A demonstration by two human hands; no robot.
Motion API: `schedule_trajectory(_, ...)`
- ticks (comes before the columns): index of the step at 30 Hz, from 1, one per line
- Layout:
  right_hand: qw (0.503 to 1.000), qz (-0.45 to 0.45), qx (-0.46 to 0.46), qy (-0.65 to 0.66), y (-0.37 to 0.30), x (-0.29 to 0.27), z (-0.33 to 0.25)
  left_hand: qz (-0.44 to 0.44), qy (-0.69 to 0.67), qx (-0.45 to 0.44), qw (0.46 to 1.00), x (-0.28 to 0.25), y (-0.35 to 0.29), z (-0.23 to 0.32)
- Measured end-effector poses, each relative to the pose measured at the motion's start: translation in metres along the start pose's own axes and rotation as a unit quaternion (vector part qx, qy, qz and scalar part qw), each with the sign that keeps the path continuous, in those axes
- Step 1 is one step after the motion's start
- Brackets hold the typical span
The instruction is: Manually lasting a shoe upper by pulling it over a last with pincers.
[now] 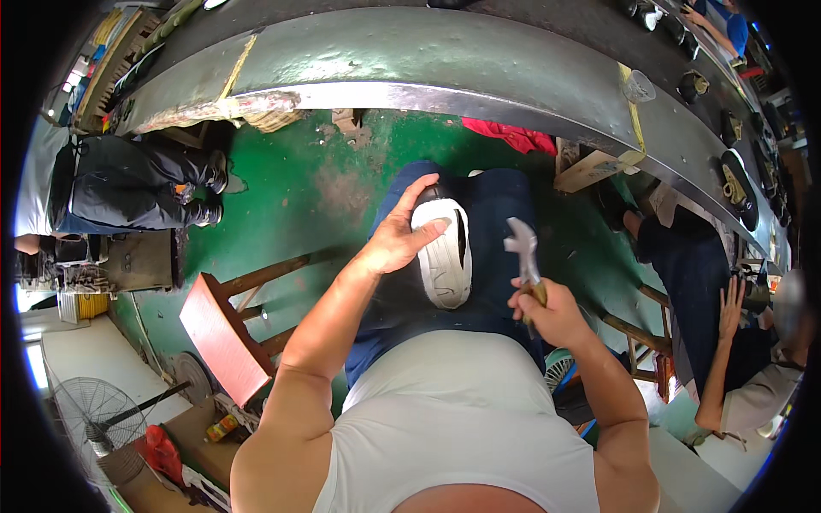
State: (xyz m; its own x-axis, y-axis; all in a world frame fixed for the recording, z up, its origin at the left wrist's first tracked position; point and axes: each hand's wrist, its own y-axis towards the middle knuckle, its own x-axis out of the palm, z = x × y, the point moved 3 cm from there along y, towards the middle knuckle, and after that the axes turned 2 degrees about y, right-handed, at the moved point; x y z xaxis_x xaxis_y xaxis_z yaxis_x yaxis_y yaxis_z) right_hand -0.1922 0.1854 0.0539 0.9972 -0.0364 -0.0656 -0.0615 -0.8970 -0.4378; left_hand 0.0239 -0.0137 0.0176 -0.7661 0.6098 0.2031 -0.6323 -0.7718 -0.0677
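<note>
A shoe (446,265) with a white sole rests sole-up on my lap, a black patch showing along the sole's right side. Gripping its far end is my left hand (400,239), thumb laid across the sole and fingers round the dark upper. My right hand (552,309) is closed on the handle of a hammer (522,244), whose metal head has a forked end. The hammer stands upright to the right of the shoe, apart from it, above my dark-trousered thigh.
A long metal-topped bench (359,64) crosses ahead, with shoes (740,192) along its right part. A wooden stool (227,329) stands at my left, a fan (98,427) behind it. Co-workers sit on both sides: dark trousers (128,175) left, a raised hand (729,308) right. Red cloth (510,134) lies under the bench.
</note>
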Motion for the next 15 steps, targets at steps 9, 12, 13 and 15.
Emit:
schedule_trajectory(9,0.996,-0.064,0.020,-0.062,0.029,0.039,-0.031,-0.081,0.040,-0.029,0.996,0.010,0.006,-0.006)
schedule_trajectory(12,0.994,-0.097,0.048,0.012,0.034,0.030,-0.041,-0.127,0.139,-0.022,0.982,0.014,0.011,-0.002)
schedule_trajectory(13,0.986,-0.131,0.061,0.080,0.032,0.027,-0.045,-0.128,0.138,-0.022,0.982,0.013,0.012,0.001)
schedule_trajectory(15,0.956,-0.150,0.117,0.224,0.028,0.026,-0.046,-0.188,0.079,-0.054,0.978,0.017,0.014,0.015)
